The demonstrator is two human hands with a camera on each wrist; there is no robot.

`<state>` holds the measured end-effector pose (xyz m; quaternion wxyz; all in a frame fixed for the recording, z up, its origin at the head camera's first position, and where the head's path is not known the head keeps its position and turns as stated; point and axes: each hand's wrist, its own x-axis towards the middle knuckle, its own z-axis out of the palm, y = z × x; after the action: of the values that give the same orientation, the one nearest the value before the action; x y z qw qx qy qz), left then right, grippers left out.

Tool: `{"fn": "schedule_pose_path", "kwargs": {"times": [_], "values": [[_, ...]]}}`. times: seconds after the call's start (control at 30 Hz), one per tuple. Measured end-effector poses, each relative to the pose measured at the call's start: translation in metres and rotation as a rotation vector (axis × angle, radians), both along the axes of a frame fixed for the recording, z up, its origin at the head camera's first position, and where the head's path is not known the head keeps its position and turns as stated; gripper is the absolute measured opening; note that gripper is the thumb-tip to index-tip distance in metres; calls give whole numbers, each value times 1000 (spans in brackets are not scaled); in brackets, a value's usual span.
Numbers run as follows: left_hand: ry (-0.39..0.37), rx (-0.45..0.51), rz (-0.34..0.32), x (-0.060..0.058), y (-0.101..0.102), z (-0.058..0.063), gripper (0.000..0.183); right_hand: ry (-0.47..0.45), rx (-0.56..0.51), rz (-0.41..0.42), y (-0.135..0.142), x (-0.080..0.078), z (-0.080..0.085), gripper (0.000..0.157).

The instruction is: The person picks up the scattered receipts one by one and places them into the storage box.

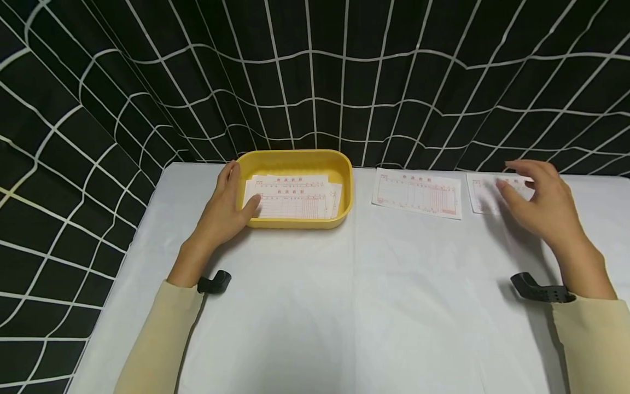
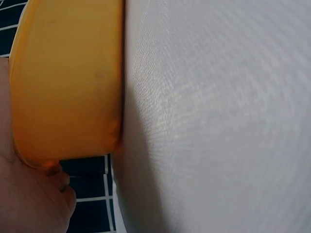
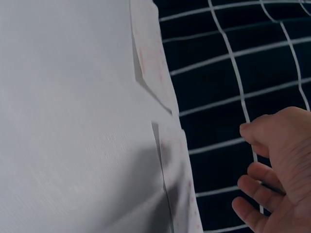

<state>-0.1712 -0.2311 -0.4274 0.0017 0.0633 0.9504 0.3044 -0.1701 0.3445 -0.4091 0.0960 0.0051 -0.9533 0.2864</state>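
A yellow plastic tray (image 1: 295,162) stands at the table's back edge, left of centre in the head view. Several printed paper receipt slips (image 1: 290,207) lie overlapping inside it. At the tray's left end my left hand (image 1: 221,212) grips the rim, thumb inside over the slips and fingers along the outer wall. One slip (image 1: 416,192) lies flat on the table to the right of the tray. Farther right, my right hand (image 1: 547,205) hovers over another slip (image 1: 481,192), partly covering it from view. Its fingers are loosely bent, apart from the paper, and hold nothing.
A white cloth (image 1: 315,306) covers the table. Behind it and along the left hangs a black curtain (image 1: 325,76) with a white grid. Dark straps circle both wrists, the right one (image 1: 541,291) just above the cloth.
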Motion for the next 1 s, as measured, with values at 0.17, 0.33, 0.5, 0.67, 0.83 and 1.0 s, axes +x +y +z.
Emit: {"fn": "schedule_pose_path", "kwargs": {"times": [0.17, 0.33, 0.5, 0.67, 0.83, 1.0], "values": [[-2, -5, 2, 3, 1, 1, 91, -23, 6, -35, 16, -4, -4, 52], [11, 1, 2, 4, 0, 3, 90, -92, 35, -93, 35, -11, -1, 55], [11, -14, -1, 1, 1, 2, 91, -151, 77, -178, 52, -9, -2, 58], [19, -21, -11, -2, 2, 3, 90, -171, 107, -200, 60, -9, -16, 60], [16, -22, -23, -4, 1, 3, 90, -188, 137, -174, 62, -11, -30, 64], [4, -20, -5, -1, -1, -2, 91, -207, 139, -164, 67, -16, -40, 67]]}}
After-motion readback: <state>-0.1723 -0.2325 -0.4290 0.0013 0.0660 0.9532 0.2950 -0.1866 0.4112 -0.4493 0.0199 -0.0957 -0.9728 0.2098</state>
